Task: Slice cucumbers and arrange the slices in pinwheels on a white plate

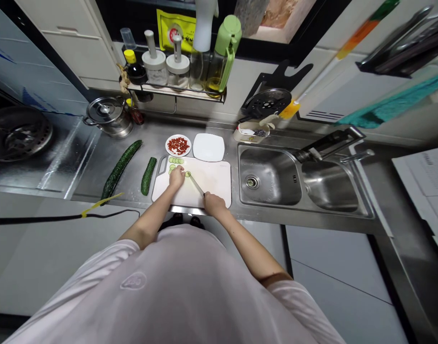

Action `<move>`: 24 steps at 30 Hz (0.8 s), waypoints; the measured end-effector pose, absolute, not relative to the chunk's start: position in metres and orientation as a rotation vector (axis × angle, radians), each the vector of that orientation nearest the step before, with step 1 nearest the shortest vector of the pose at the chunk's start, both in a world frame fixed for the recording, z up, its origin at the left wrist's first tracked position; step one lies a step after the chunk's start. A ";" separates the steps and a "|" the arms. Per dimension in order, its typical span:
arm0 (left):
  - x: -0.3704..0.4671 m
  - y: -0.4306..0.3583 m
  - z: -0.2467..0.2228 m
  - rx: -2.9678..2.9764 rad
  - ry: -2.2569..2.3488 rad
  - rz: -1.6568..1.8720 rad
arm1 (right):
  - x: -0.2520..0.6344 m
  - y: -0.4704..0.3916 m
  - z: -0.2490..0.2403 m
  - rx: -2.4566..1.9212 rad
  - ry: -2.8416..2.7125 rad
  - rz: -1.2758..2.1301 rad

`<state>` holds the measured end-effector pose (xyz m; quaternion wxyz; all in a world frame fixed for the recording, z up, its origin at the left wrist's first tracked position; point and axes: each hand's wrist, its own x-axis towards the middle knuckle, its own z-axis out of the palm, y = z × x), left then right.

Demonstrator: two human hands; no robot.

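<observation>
A person (190,291) stands at a stainless-steel counter (92,165), a double sink (276,181) set into its right side. Directly in front lies a white cutting board (215,177), with a lidded pot (113,122) farther off to the left. A long dark-green cucumber (120,171) rests on the steel, well apart from the board; a white plate (208,147) sits just beyond the board's far edge, and a shorter cucumber piece (148,177) lies just left of it. Next to the plate is a round dish (168,149) of red pieces (178,145). The right hand (214,204) is wrapped firmly around the handle of a knife (197,185), its blade angled over the board. The left hand (176,178) reaches in with bent fingers; whether they grip anything cannot be told. Pale green slices (176,161) lie in overlapping rows at the board's far left, near a single round slice (188,174) at the knife's tip.
</observation>
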<state>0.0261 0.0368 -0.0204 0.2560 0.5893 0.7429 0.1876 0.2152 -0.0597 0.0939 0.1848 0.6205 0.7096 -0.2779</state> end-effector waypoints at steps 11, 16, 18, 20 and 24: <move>0.026 0.038 -0.022 1.595 2.022 0.504 | 0.226 -0.072 0.094 1.738 1.992 -0.784; 0.027 0.037 -0.018 1.595 2.012 0.495 | 0.216 -0.063 0.092 1.741 1.994 -0.761; 0.027 0.037 -0.017 1.596 2.008 0.492 | 0.213 -0.059 0.093 1.737 1.996 -0.755; 0.027 0.036 -0.016 1.596 2.006 0.491 | 0.211 -0.057 0.095 1.737 1.997 -0.753; 0.027 0.036 -0.018 1.596 2.011 0.494 | 0.209 -0.056 0.101 1.726 1.996 -0.756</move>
